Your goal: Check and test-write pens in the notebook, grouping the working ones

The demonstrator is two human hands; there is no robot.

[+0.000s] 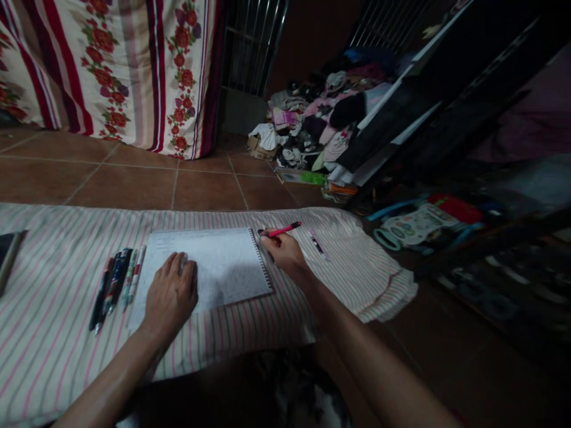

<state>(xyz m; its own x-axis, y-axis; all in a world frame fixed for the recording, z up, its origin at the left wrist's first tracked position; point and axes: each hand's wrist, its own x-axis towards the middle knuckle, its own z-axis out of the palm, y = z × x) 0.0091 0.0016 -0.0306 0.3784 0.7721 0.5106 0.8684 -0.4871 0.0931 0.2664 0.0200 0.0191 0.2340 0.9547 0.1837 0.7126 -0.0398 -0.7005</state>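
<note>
A spiral-bound notebook (227, 261) lies open on a striped cloth, its page covered with faint marks and its wire binding along the right edge. My left hand (172, 288) rests on the left part of the page, fingers bent and slightly apart, with nothing visible in them. Just right of the binding, my right hand (283, 252) is closed around a pink pen (285, 229) with dark ends. The pen tilts up to the right over the cloth, away from the page. Beyond that hand lies a slim pen (318, 245) with pale and dark parts.
Several pens (116, 282) lie side by side left of the notebook. A dark flat object with a pale edge (11, 255) is at the far left. Past the striped cloth (214, 333) are floor tiles, a floral curtain (143, 71), heaped clothes (321, 119) and a dark rack on the right.
</note>
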